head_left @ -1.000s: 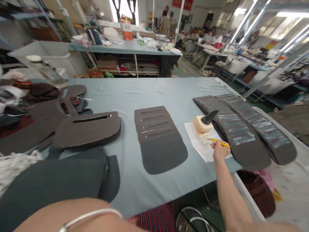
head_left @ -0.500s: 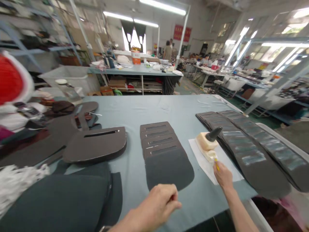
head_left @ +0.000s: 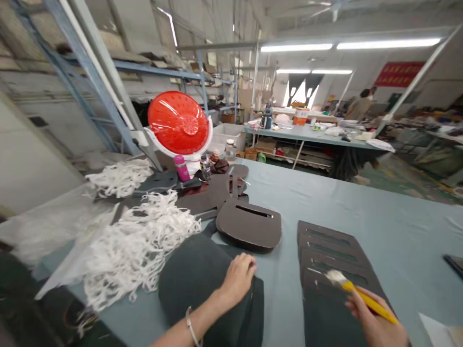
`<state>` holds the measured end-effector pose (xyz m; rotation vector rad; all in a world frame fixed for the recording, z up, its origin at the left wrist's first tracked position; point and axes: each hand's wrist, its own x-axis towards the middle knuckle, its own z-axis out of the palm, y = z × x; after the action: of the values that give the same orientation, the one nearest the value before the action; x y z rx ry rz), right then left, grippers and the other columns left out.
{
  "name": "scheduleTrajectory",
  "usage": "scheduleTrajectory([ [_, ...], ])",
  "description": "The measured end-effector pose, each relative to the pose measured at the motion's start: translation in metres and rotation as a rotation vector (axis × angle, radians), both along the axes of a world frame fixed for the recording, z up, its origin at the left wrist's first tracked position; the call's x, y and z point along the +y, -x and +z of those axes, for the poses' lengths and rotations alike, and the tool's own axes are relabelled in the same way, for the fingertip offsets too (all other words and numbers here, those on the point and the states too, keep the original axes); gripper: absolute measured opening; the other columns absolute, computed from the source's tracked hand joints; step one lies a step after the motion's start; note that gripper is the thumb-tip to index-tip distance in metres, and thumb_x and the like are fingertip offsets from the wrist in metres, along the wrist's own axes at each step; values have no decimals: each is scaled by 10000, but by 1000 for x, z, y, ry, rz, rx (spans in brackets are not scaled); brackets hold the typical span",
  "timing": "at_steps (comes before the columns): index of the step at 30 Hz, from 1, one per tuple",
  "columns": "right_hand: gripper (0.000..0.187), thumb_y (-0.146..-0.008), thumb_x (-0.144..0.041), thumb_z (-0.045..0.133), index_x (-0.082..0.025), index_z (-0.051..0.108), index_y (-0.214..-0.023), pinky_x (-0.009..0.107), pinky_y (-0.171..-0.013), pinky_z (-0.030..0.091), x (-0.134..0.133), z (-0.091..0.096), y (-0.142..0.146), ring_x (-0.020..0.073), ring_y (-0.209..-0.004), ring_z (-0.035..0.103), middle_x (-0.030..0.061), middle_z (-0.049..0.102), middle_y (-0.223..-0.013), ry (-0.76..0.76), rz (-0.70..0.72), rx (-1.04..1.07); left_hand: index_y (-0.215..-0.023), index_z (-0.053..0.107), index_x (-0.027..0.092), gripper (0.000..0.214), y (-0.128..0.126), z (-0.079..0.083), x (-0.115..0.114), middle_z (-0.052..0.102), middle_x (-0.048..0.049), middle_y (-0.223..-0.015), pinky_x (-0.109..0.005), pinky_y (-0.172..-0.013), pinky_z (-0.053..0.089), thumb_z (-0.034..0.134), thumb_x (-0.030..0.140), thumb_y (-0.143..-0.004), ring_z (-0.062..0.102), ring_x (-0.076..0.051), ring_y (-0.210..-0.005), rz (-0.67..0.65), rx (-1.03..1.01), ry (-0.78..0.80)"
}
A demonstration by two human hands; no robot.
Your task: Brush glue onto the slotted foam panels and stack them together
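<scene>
Your R hand (head_left: 374, 320) is closed on a yellow-handled brush (head_left: 367, 301), thumb & fingers pinching the handle, w/ the pale bristles (head_left: 334, 276) touching the top of a stack of dark foam panels (head_left: 325, 260). The stack sits on the light blue tabletop (head_left: 361, 217), its long axis running away from you, slots lying crosswise. From the R hand the handle angles up & left to the bristles, so the R hand's the nearer one, right at the stack's R side. Your L hand (head_left: 237, 279) is well left of the stack, fingers loosely curled on a dark sheet (head_left: 195, 289); can't tell if it's gripping. Beyond it: a single slotted panel (head_left: 249, 226), & white netting strips (head_left: 137, 255) further left.
</scene>
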<state>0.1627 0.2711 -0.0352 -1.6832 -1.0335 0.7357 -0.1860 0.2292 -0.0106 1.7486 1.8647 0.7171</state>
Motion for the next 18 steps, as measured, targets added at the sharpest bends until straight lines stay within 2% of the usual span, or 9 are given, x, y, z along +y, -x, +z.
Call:
scheduleTrajectory([
  [3,444,-603,-550,678,-234,658,-914,328,-522,483,42,26,139,208,-555,619,32,667,-647,-22,250,1,-1008,570,222,206,32,-17,32,592,-47,-1066,-362,-913,412,477,221,-825,521,-194,-1040,48,160,-86],
  [5,439,-650,-551,650,-205,658,-920,286,-501,463,64,37,222,169,-510,584,9,640,-603,-62,413,35,-1132,534,219,325,50,-31,50,553,-77,-1200,-419,-996,372,524,241,-808,456,-232,-1185,53,258,-146],
  [7,407,-679,-534,632,-195,657,-903,261,-488,445,83,41,291,150,-498,564,-7,618,-581,-89,524,52,-1224,491,218,439,67,-47,63,492,-106,-1315,-482,-1056,319,559,277,-794,389,-271,-1275,50,337,-161],
  [9,358,-692,-500,627,-191,656,-870,244,-499,439,98,38,344,139,-508,563,-14,612,-587,-104,614,46,-1245,491,230,471,81,-62,70,470,-114,-1357,-518,-1071,304,578,301,-787,396,-287,-1282,27,384,-131],
  [12,293,-692,-443,625,-183,648,-824,230,-496,425,121,25,394,127,-499,555,-24,606,-577,-78,748,17,-1247,506,241,488,95,-82,73,489,-110,-1352,-512,-1073,331,601,320,-775,431,-281,-1266,-26,402,-105],
  [15,270,-691,-410,614,-174,645,-817,229,-475,402,151,11,420,131,-469,546,-38,583,-522,-48,826,-51,-1283,477,228,565,99,-95,72,452,-132,-1386,-496,-1082,347,635,337,-752,410,-288,-1284,-27,382,-127],
  [18,281,-710,-412,582,-174,653,-841,241,-507,415,186,4,438,141,-464,554,-41,580,-493,-92,680,-137,-1292,469,240,582,100,-101,72,430,-127,-1404,-494,-1075,369,647,322,-744,401,-297,-1289,2,345,-152],
])
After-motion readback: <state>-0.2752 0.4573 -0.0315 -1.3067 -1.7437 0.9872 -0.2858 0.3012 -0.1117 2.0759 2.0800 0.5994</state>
